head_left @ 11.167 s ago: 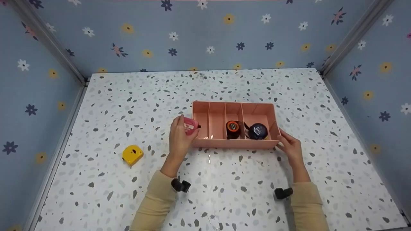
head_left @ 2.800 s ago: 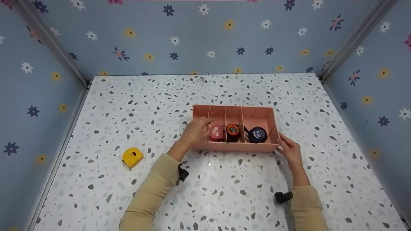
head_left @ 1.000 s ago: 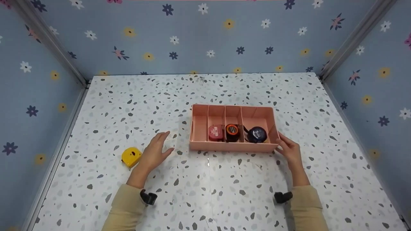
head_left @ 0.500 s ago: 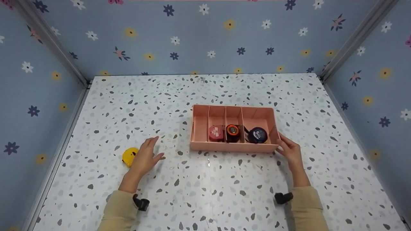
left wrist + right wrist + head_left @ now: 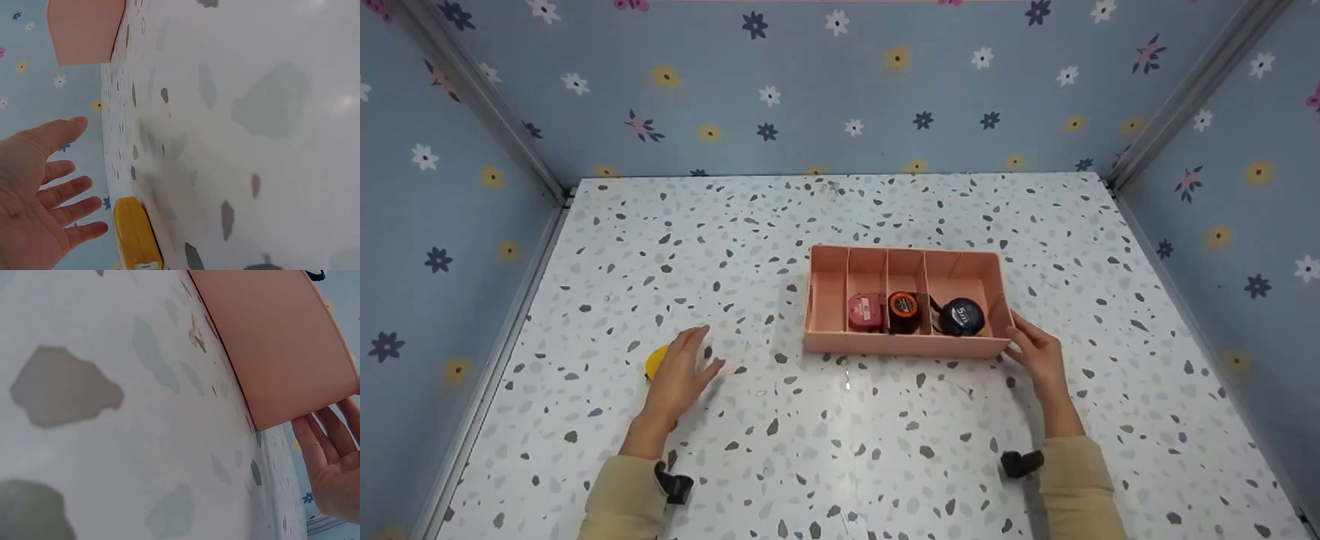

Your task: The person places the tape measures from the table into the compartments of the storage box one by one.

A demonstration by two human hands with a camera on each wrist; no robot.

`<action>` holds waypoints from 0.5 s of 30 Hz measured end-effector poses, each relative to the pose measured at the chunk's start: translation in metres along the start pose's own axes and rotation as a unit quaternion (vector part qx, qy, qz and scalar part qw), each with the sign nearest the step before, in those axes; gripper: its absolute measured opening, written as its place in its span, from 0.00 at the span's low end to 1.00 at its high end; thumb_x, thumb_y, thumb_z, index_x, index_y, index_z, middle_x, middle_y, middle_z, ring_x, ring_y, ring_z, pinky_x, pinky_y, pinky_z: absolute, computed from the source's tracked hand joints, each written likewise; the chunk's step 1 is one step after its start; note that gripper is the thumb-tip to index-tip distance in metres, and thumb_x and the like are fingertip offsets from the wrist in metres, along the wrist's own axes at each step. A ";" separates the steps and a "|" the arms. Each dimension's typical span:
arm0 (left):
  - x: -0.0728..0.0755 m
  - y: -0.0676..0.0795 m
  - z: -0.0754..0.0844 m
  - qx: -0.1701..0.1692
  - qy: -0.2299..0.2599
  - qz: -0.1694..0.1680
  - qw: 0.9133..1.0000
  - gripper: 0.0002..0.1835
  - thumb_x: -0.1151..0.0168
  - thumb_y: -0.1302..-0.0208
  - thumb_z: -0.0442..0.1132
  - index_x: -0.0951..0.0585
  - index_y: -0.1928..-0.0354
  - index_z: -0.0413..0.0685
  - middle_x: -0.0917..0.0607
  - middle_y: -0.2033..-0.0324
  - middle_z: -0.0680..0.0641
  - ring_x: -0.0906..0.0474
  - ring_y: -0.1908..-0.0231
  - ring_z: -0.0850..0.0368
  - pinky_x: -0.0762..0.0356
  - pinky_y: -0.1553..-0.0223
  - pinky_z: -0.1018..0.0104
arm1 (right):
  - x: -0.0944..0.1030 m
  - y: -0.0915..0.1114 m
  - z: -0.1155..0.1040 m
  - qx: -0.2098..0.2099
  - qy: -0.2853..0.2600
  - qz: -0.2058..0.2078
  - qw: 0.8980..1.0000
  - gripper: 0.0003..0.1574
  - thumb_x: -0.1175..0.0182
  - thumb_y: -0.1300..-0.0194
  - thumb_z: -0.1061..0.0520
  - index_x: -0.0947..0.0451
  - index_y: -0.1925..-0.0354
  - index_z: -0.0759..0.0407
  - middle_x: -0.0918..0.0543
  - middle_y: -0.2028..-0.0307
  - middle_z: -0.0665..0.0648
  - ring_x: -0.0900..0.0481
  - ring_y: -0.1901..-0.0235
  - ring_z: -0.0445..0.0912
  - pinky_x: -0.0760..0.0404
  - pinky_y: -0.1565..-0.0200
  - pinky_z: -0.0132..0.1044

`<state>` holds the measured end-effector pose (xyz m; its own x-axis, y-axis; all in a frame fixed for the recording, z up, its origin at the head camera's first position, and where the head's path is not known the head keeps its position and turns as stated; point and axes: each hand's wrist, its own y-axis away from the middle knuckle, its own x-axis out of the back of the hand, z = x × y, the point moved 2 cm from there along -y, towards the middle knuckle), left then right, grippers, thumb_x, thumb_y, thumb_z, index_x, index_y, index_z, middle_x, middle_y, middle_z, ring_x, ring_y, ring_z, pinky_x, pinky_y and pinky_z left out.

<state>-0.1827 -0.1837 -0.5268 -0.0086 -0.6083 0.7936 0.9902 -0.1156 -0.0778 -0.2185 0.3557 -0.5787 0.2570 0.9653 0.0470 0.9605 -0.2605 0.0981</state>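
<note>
A yellow tape measure (image 5: 655, 363) lies on the speckled table, partly hidden by my left hand (image 5: 673, 381). In the left wrist view that hand has its fingers extended and apart, with nothing held, beside the yellow tape measure (image 5: 135, 233). My right hand (image 5: 1039, 358) touches the right end of a pink divided box (image 5: 900, 344); the right wrist view shows its fingers (image 5: 309, 441) against the end wall. Inside the box sit a pink tape measure (image 5: 865, 311), a black and orange one (image 5: 904, 312) and a dark blue one (image 5: 961, 316), each in its own compartment.
The box's leftmost compartment (image 5: 828, 289) holds nothing visible. Flower-patterned blue panels (image 5: 840, 90) enclose the table (image 5: 780, 480) at the back and both sides. Each wrist wears a small black camera, one on the left (image 5: 675, 486) and one on the right (image 5: 1021, 463).
The pink tape measure went from my left hand into the second compartment. My left hand then withdrew, open, leftward over the yellow tape measure. My right hand has stayed at the box's end.
</note>
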 end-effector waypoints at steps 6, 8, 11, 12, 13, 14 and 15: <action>0.001 0.005 -0.010 0.022 0.013 0.012 1.000 0.31 0.40 0.43 0.40 0.37 0.41 0.33 0.36 0.44 0.36 0.43 0.42 0.41 0.44 0.43 0.49 | 0.000 -0.001 0.001 -0.005 -0.008 0.001 1.000 0.31 0.37 0.47 0.48 0.28 0.45 0.55 0.29 0.44 0.53 0.30 0.47 0.46 0.22 0.61 0.34; 0.001 0.006 -0.013 0.028 0.017 0.019 0.999 0.31 0.39 0.44 0.41 0.36 0.41 0.33 0.35 0.44 0.36 0.43 0.41 0.41 0.45 0.42 0.50 | 0.000 -0.001 0.001 -0.008 -0.007 0.002 1.000 0.32 0.37 0.48 0.47 0.28 0.45 0.55 0.29 0.44 0.53 0.31 0.46 0.47 0.22 0.61 0.33; 0.000 0.008 -0.018 0.031 0.015 0.033 0.999 0.30 0.38 0.45 0.40 0.35 0.43 0.32 0.35 0.44 0.36 0.43 0.42 0.41 0.45 0.42 0.50 | 0.000 -0.001 0.000 -0.010 -0.003 0.002 1.000 0.33 0.37 0.48 0.46 0.28 0.45 0.55 0.29 0.44 0.52 0.31 0.46 0.47 0.23 0.61 0.32; 0.000 0.008 -0.019 0.034 0.013 0.036 0.999 0.30 0.38 0.45 0.40 0.34 0.43 0.32 0.35 0.44 0.36 0.43 0.42 0.41 0.45 0.42 0.50 | 0.000 -0.001 0.000 -0.010 -0.002 0.002 1.000 0.32 0.37 0.48 0.46 0.29 0.44 0.55 0.29 0.44 0.52 0.31 0.46 0.47 0.23 0.61 0.32; -0.001 0.009 -0.021 0.037 0.009 0.039 0.999 0.30 0.38 0.45 0.40 0.34 0.43 0.33 0.35 0.44 0.35 0.42 0.42 0.41 0.45 0.42 0.50 | 0.000 -0.001 0.000 -0.009 -0.002 0.002 1.000 0.33 0.37 0.48 0.46 0.29 0.44 0.55 0.29 0.44 0.52 0.31 0.46 0.46 0.23 0.61 0.32; -0.001 0.009 -0.022 0.041 0.006 0.040 0.998 0.30 0.38 0.45 0.39 0.34 0.43 0.33 0.36 0.44 0.35 0.42 0.42 0.40 0.45 0.42 0.49 | 0.000 0.000 0.000 -0.007 -0.004 0.000 1.000 0.34 0.37 0.48 0.46 0.29 0.44 0.55 0.29 0.44 0.53 0.30 0.47 0.46 0.23 0.61 0.32; -0.001 0.010 -0.023 0.045 0.004 0.041 0.998 0.30 0.38 0.45 0.39 0.34 0.42 0.33 0.36 0.44 0.35 0.42 0.43 0.40 0.45 0.42 0.49 | 0.000 0.000 0.000 -0.006 -0.002 -0.002 1.000 0.34 0.37 0.48 0.45 0.29 0.44 0.55 0.29 0.44 0.53 0.30 0.47 0.46 0.23 0.61 0.32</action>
<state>-0.1761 -0.2028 -0.5424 0.0719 -0.6187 0.7823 0.9962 0.0055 -0.0871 -0.2189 0.3557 -0.5786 0.2540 0.9663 0.0419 0.9601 -0.2571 0.1104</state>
